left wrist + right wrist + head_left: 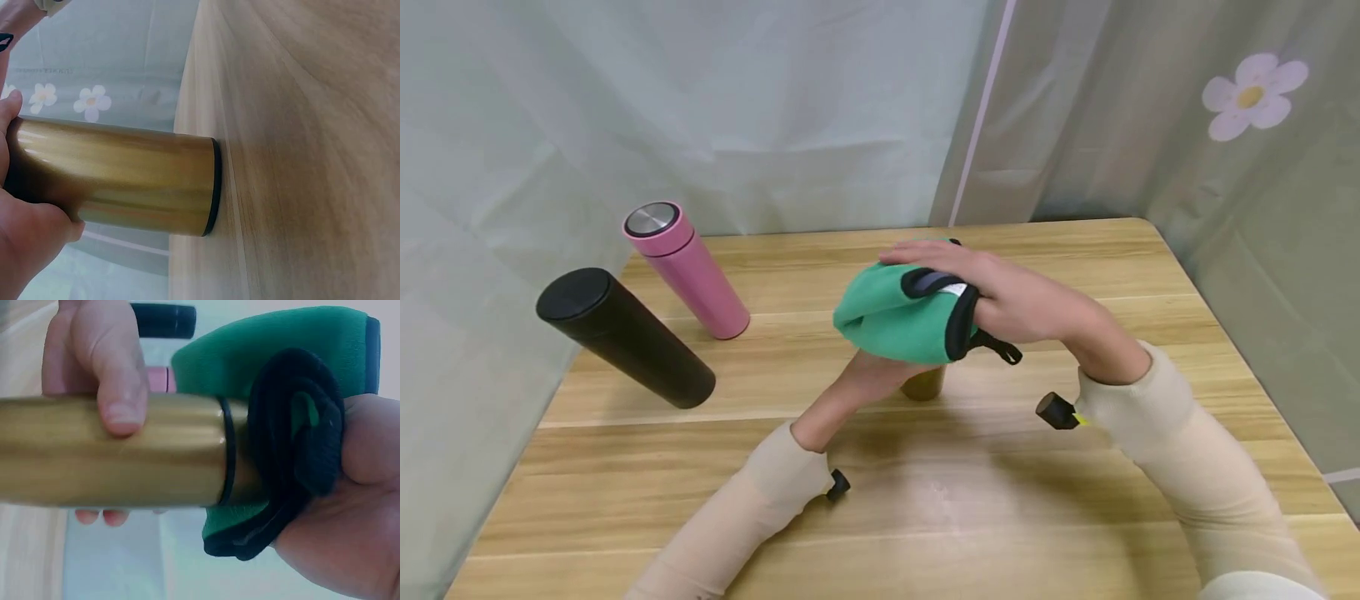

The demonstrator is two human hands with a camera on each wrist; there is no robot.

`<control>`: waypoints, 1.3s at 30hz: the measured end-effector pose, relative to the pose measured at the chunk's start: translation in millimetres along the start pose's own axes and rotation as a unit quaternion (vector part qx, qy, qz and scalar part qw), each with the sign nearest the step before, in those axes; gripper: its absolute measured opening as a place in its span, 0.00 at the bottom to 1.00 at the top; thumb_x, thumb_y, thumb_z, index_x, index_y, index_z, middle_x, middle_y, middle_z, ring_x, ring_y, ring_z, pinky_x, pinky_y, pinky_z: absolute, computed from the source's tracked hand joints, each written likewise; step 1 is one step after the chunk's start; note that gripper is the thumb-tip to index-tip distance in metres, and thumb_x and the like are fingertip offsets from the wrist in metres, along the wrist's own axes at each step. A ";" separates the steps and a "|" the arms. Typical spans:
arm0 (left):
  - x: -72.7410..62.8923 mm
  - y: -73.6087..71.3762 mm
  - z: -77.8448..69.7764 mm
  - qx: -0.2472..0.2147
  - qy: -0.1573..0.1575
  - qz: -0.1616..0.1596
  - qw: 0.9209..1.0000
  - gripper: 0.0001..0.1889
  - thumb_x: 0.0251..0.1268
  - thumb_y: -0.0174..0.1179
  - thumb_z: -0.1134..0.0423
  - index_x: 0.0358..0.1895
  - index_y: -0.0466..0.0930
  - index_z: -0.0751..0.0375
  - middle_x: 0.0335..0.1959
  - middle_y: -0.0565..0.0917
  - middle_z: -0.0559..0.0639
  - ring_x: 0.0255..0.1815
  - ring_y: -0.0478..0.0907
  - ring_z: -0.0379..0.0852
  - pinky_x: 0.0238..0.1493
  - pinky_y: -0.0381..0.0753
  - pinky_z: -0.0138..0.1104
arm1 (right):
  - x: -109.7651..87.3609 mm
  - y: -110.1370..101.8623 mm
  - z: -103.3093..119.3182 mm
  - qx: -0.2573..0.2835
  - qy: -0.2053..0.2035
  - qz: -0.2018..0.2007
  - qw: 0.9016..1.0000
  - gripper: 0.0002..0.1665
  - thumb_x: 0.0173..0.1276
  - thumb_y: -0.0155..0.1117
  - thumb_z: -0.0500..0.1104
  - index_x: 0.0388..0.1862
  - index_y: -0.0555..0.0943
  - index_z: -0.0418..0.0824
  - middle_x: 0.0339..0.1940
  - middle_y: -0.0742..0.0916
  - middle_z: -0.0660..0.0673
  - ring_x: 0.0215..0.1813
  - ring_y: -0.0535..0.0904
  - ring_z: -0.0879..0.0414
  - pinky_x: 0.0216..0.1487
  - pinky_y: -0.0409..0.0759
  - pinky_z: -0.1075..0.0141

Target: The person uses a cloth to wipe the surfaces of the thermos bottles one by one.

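A gold thermos bottle [137, 175] with a dark base ring stands upright on the wooden table. My left hand [880, 377] grips its body; in the right wrist view the thumb lies along the near side and fingertips show past the other edge. Over the bottle's top lies a green cloth [887, 321] with black edging and a black hanging loop. My right hand [1018, 296] holds this cloth against the lid, its fingers spread across the far side. The cloth hides the lid, and in the head view most of the gold bottle [925, 384] is covered.
A black bottle [632, 342] stands at the left of the table [1000, 517], with a pink bottle [700, 283] having a silver-topped lid behind it. Pale curtains [820, 108] hang behind the table and at both sides.
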State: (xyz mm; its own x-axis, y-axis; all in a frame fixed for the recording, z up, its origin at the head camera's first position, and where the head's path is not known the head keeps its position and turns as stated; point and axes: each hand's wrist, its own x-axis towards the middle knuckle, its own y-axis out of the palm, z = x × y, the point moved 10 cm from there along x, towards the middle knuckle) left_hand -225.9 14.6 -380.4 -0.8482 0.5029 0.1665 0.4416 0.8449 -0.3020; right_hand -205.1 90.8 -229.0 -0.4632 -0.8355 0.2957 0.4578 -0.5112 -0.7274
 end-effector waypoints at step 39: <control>11.0 -20.4 -12.5 -0.088 0.031 -0.052 0.994 0.39 0.74 0.66 0.55 0.78 0.53 0.55 0.68 0.70 0.57 0.66 0.71 0.54 0.69 0.71 0.53 | -92.4 4.0 -88.6 0.489 0.236 -0.325 0.774 0.23 0.81 0.47 0.36 0.72 0.67 0.47 0.68 0.74 0.45 0.65 0.74 0.48 0.61 0.81 0.57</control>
State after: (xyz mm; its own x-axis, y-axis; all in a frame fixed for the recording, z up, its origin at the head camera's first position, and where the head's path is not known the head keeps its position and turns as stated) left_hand -240.5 5.2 -360.6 -0.8743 0.4176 0.2473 0.4023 0.9086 -0.1121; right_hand -227.7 183.8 -314.1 -0.9572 -0.2883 -0.0247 0.2598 -0.8939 0.3653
